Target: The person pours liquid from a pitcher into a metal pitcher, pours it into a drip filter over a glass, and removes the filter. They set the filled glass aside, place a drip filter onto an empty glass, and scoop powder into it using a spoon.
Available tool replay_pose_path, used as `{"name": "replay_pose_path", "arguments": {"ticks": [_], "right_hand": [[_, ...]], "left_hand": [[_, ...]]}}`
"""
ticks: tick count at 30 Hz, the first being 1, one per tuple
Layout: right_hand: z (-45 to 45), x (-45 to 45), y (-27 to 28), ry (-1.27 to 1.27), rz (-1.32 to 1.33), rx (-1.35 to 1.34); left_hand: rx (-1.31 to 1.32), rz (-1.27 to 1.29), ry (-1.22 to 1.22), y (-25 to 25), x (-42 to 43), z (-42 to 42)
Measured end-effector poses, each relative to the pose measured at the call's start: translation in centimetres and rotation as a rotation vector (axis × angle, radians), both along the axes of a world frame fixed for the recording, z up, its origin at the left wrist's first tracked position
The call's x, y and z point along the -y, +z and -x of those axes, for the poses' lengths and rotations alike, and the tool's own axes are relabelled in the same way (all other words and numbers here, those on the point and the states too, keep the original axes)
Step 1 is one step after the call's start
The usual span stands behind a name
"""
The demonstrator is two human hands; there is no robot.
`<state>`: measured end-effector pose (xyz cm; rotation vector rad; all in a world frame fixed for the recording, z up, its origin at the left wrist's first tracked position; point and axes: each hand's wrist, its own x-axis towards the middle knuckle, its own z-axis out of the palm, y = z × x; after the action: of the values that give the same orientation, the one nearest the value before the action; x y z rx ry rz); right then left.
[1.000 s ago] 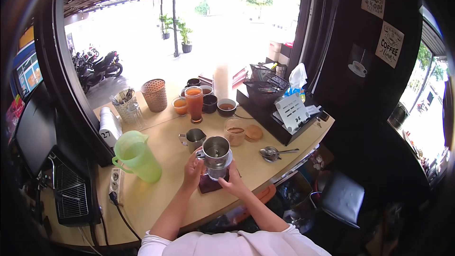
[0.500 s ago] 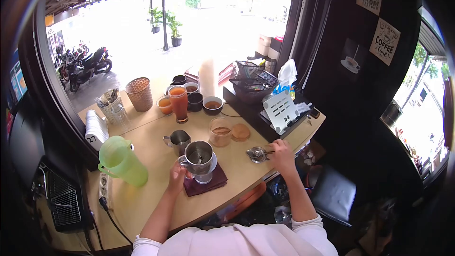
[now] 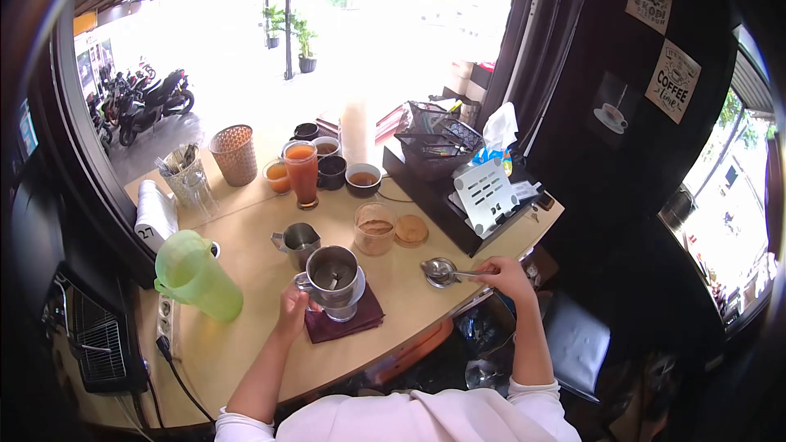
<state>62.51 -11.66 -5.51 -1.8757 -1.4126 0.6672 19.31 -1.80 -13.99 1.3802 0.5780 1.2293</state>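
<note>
A metal drip cup [image 3: 332,271] sits on a small glass over a folded dark red cloth [image 3: 360,321]. Its handle is gripped by my left hand [image 3: 294,306], whose fingers are partly hidden. At the right, my right hand [image 3: 502,275] pinches the handle of a spoon [image 3: 467,273]; the spoon's bowl end lies at a small round metal dish [image 3: 440,272]. Behind the drip cup stands a metal pitcher [image 3: 300,243]. A clear jar with brown powder [image 3: 375,229] stands open beside its round wooden lid [image 3: 411,230].
A green jug [image 3: 199,275] stands at the left by a power strip [image 3: 165,317]. Farther back are a tall orange drink [image 3: 301,173], several small bowls, woven baskets and a dark organizer [image 3: 434,192]. The table's front edge runs near my body.
My right hand left the drip cup, moved right to the spoon, and now holds its handle. My left hand stays on the drip cup. The view has shifted somewhat.
</note>
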Motion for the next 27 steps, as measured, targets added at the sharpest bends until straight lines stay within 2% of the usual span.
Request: {"name": "replay_pose_path", "arguments": {"ticks": [4,7,10,13,14,17,20,23,27], "right_hand": [[-0.4,0.2,-0.8,-0.193,-0.166,-0.306],[0.2,0.2,-2.8,-0.294,-0.389,-0.521],[2.6,0.8,-3.0,-0.302,-0.604,-0.362],[5.0,2.1,-1.7,-0.150,-0.754,0.024],[4.9,2.2,-1.4,-0.050,-0.819,0.227],[5.4,2.4,-0.7,0.004,-0.900,0.379],[5.5,1.9,-1.7,-0.220,-0.910,0.183],[5.4,0.9,-1.9,-0.447,-0.890,-0.293],[6.7,0.0,-1.8,-0.417,-0.862,-0.410]], "left_hand": [[0.004,-0.008,-0.020,-0.3,-0.2,0.2],[0.012,0.010,-0.013,-0.4,-0.3,0.1],[0.023,0.027,0.005,-0.7,-0.3,0.2],[0.031,0.040,-0.027,-1.4,-0.6,0.5],[0.021,0.040,-0.023,-1.5,-0.6,0.5],[0.021,0.045,-0.017,-1.1,-0.5,0.4],[0.062,0.068,-0.024,-0.6,0.0,0.1],[-0.017,0.028,0.004,0.4,0.3,-0.1],[-0.270,-0.137,0.088,1.5,0.3,0.0]]}}
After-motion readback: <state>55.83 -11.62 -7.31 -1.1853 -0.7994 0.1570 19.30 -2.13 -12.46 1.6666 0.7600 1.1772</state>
